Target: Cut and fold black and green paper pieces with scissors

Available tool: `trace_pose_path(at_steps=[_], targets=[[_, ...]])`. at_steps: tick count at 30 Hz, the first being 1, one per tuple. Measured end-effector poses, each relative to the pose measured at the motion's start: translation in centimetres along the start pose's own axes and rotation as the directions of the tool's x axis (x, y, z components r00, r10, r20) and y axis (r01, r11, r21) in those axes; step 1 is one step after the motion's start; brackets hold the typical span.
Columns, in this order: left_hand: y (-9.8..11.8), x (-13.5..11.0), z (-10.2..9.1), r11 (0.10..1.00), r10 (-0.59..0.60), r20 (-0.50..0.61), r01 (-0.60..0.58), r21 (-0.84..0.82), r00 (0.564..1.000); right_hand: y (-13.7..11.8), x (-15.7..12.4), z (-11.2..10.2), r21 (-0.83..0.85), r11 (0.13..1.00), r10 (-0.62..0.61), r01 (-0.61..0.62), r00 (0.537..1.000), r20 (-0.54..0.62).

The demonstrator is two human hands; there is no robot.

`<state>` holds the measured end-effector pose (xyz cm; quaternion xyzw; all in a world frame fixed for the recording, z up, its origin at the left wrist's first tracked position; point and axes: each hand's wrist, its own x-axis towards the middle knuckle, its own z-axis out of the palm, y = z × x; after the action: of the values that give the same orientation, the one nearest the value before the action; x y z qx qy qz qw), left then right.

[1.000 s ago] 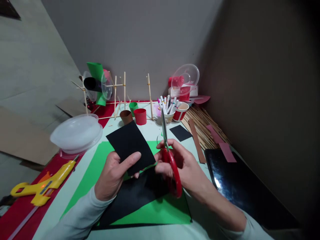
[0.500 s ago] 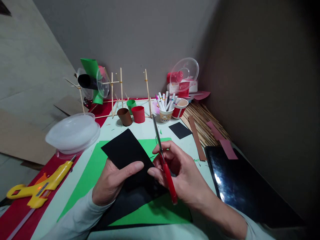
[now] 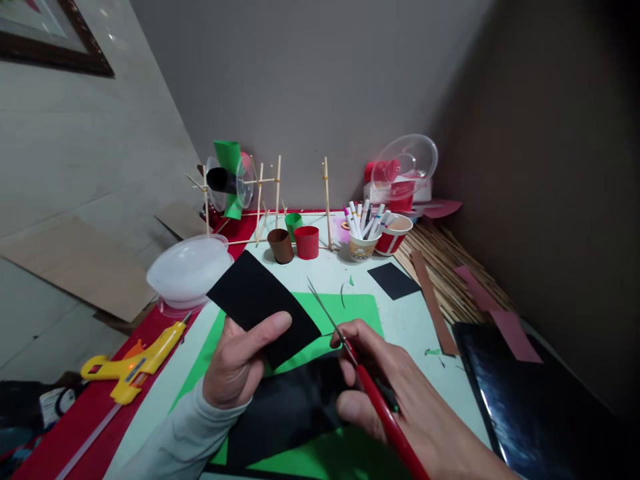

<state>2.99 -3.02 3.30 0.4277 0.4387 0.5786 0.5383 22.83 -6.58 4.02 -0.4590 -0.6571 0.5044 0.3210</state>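
My left hand (image 3: 235, 367) pinches a black paper rectangle (image 3: 260, 303) and holds it lifted above the table. My right hand (image 3: 395, 393) is closed round red-handled scissors (image 3: 350, 357), whose closed blades point up and left toward the black rectangle without touching it. Beneath both hands a larger black paper sheet (image 3: 290, 407) lies on a green sheet (image 3: 345, 310). A small black paper square (image 3: 393, 280) rests on the white table surface to the right.
A yellow glue gun (image 3: 133, 363) lies on red cloth at the left beside stacked clear plastic lids (image 3: 190, 270). Paper cups (image 3: 295, 243), a marker cup (image 3: 363, 243), a stick frame (image 3: 270, 193) and bamboo sticks (image 3: 450, 267) stand behind. A glossy black sheet (image 3: 540, 407) lies right.
The scissors have come away from the black rectangle and tilted leftward, their blades closed. The rectangle stays in my left hand. The view has swung left, shifting everything rightward.
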Motion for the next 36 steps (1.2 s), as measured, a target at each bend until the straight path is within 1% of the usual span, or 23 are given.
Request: trace_pose_path(at_steps=[4, 8, 13, 16, 18, 22, 27, 31, 36], targets=[[0.2, 0.2, 0.3, 0.999, 0.017, -0.016, -0.018, -0.036, 1.0, -0.7, 0.2, 0.1, -0.051, 0.999, -0.01, 0.011, 1.0, 0.013], [0.2, 0.1, 0.6, 0.996, 0.005, -0.039, -0.008, -0.093, 0.999, -0.9, 0.1, 0.1, -0.071, 0.997, -0.031, 0.029, 0.999, -0.029], [0.2, -0.1, 1.0, 0.994, -0.009, 0.003, 0.009, -0.109, 1.0, -0.8, -0.1, 0.1, -0.147, 0.988, -0.056, 0.046, 0.996, -0.063], [0.2, -0.1, 1.5, 0.987, -0.028, 0.007, 0.029, -0.156, 1.0, -1.0, -0.2, 0.2, -0.181, 0.983, -0.037, 0.028, 0.998, -0.05], [0.3, -0.2, 1.7, 0.98, -0.041, -0.002, 0.04, -0.197, 0.999, -1.0, -0.2, 0.4, -0.209, 0.978, -0.045, 0.029, 0.997, -0.069], [0.2, -0.1, 1.9, 0.973, -0.031, -0.027, 0.024, -0.228, 0.999, -0.3, -0.1, 0.6, -0.277, 0.957, -0.122, 0.087, 0.986, -0.111], [-0.1, 0.1, 1.8, 0.972, -0.034, -0.031, 0.026, -0.233, 0.999, 0.8, 0.1, 0.4, -0.309, 0.937, -0.201, 0.161, 0.974, -0.102], [-0.2, 0.1, 1.9, 0.971, -0.052, -0.031, 0.043, -0.235, 0.998, 1.3, 0.1, 0.3, -0.348, 0.92, -0.232, 0.178, 0.966, -0.118], [-0.4, 0.2, 1.7, 0.968, -0.057, -0.024, 0.05, -0.247, 0.998, 1.5, 0.2, 0.4, -0.355, 0.918, -0.237, 0.178, 0.963, -0.128]])
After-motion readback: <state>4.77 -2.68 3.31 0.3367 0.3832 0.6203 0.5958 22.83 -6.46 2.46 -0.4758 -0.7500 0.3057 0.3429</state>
